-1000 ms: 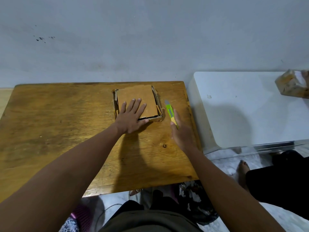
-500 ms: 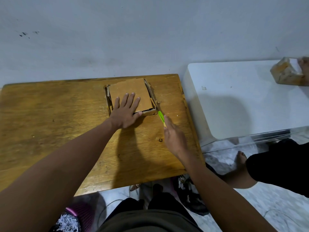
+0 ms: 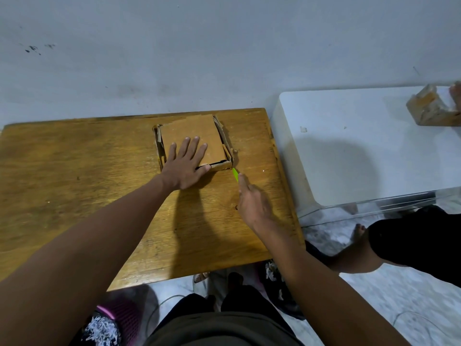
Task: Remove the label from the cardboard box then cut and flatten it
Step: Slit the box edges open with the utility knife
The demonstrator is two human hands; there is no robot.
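Observation:
A small brown cardboard box (image 3: 189,132) lies squashed low on the wooden table (image 3: 74,171), near its far edge. My left hand (image 3: 185,166) presses flat on the box's top panel, fingers spread. My right hand (image 3: 252,203) grips a green utility knife (image 3: 235,174). The knife's tip points at the box's near right corner, where a flap sticks up. Most of the knife's handle is hidden inside my fist.
A white table (image 3: 361,146) stands right beside the wooden one. On it at the far right, another person's hand holds a second cardboard box (image 3: 431,108). That person's leg and foot (image 3: 359,233) are on the floor to the right. The wall lies just behind the table.
My right hand has brought the knife from beside the box's right side down to its near right corner. My left hand stays pressed on the box.

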